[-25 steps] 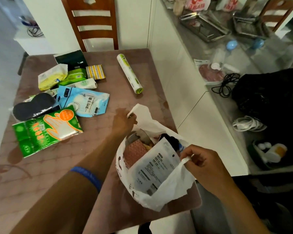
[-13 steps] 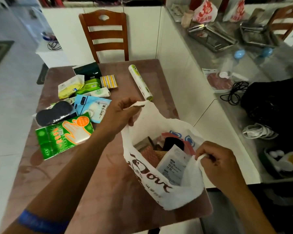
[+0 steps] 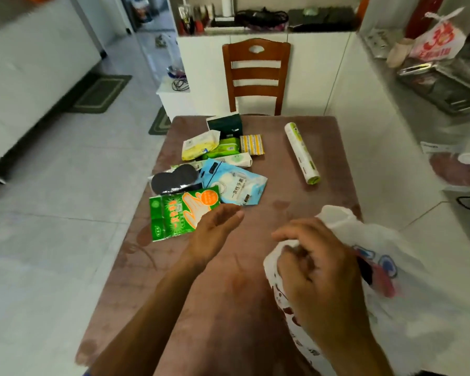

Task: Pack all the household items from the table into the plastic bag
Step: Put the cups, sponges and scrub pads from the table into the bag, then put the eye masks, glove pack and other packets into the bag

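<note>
The white printed plastic bag (image 3: 391, 280) sits at the table's right front, and my right hand (image 3: 318, 275) grips its rim with curled fingers. My left hand (image 3: 215, 232) hovers with straight fingers and holds nothing, just at the lower right corner of a green and orange glove pack (image 3: 179, 213). Behind that pack lie a light blue pouch (image 3: 236, 185), a black eye mask (image 3: 174, 179), a yellow wipes pack (image 3: 198, 145), green packs (image 3: 225, 149), a striped sponge pack (image 3: 252, 144) and a dark green box (image 3: 225, 126). A white and green roll (image 3: 301, 153) lies apart on the right.
The brown table (image 3: 228, 294) has a wooden chair (image 3: 255, 74) at its far end. White counters (image 3: 391, 158) run along the right side, holding metal trays and another printed bag (image 3: 437, 42). Tiled floor lies to the left.
My left hand has let go of the bag's handle and moved left toward the green glove pack. My right hand has moved onto the bag's near rim. The camera has tilted up.
</note>
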A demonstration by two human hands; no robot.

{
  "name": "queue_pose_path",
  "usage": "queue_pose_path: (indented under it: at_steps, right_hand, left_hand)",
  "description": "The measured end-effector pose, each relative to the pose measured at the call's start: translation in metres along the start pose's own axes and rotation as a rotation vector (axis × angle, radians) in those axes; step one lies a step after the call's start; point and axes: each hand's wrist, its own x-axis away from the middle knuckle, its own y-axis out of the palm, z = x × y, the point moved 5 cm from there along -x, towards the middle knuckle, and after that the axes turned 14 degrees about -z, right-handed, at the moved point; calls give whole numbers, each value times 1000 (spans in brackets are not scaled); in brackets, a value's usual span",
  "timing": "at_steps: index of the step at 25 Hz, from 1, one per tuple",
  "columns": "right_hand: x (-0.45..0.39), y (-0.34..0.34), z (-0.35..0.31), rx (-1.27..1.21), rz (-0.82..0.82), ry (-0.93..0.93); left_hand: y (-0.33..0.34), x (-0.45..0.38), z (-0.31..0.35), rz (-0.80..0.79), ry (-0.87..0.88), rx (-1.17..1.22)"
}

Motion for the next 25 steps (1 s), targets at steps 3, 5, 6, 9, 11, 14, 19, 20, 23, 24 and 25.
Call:
queue_pose_path:
  at_steps: [3,5,6,9,11,14,19,20,23,24,25]
  right_hand:
    - [-31,112,10,-47,-251,118]
    - [-54,180,43,-11,-420,275]
    - [-68,211,61,-24,-474,373]
    - [-115,285,111,-186,-417,666]
    - [-142,318,148,-306,-291,807]
    - [-162,349,197,-397,-178,968]
    - [-140,361,180,-913,-158,1048]
    - [-130,358,168,-1068,-129,1025]
    - [-92,340,126,-1289,-139,1012]
    - [-81,328,112,-1223,-176,1000]
    - [-70,309,96,-1086,-222,980]
  left_hand:
    - [-71,-13,-67,232,-173,41]
    - [-107,-28,-112,283,-278,20]
    - [-124,-37,-133,291,-328,-15]
    - [-172,-67,-193,296,-441,-245]
    - [-199,-82,-232,300,-466,-330]
    - [-213,-88,-256,312,-384,-175]
    - [-216,-65,-233,438,-149,794]
    - [-206,-60,-224,391,-145,957]
    - [-164,-55,-181,244,-166,976]
    - [-154,-51,-164,273,-147,939]
    - [-149,-45,-142,307,-115,910]
